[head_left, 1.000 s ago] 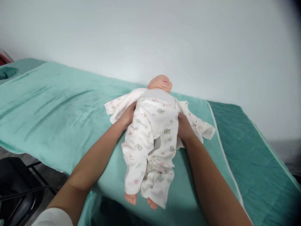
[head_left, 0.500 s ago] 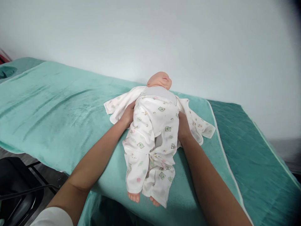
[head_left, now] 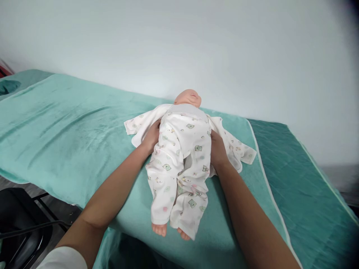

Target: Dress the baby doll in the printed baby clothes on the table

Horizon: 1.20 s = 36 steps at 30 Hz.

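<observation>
A baby doll lies on its back, its feet toward me and its head toward the wall. It wears white patterned pants pulled up over a grey top or belly. Beneath it an opened white patterned shirt spreads out, with a sleeve to each side. My left hand grips the doll's left-hand side in view at the waist, and my right hand grips the opposite side. Fingertips of both hands are hidden behind the doll and its clothes.
A light green cloth covers the bed, with a darker green quilted cover at the right. The white wall rises directly behind. A black chair stands at the lower left.
The doll has shifted slightly: its head sits a little lower and further left, and its feet are a bit higher in view. Both hands keep their hold at its sides.
</observation>
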Each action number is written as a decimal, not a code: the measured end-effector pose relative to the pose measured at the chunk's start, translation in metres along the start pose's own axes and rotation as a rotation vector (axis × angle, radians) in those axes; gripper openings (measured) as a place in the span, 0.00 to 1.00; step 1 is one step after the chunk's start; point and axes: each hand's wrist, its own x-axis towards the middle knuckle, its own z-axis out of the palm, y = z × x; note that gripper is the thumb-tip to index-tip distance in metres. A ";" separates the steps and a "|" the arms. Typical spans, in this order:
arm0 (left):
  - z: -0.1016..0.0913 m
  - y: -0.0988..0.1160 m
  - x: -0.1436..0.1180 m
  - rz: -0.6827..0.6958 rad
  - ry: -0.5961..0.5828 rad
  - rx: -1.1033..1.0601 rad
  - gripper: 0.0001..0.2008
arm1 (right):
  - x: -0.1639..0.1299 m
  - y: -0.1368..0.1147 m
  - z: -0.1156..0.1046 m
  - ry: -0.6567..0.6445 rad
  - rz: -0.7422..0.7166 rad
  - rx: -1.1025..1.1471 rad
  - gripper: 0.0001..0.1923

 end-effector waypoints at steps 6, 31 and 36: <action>-0.007 -0.012 0.007 -0.088 -0.016 -0.088 0.15 | 0.002 0.006 0.002 0.095 0.094 0.086 0.16; -0.010 -0.007 0.008 0.403 0.121 0.218 0.11 | 0.005 0.003 -0.004 0.098 -0.252 0.027 0.09; -0.005 -0.004 0.019 0.409 0.032 0.126 0.11 | 0.017 0.006 -0.004 0.008 -0.271 0.054 0.09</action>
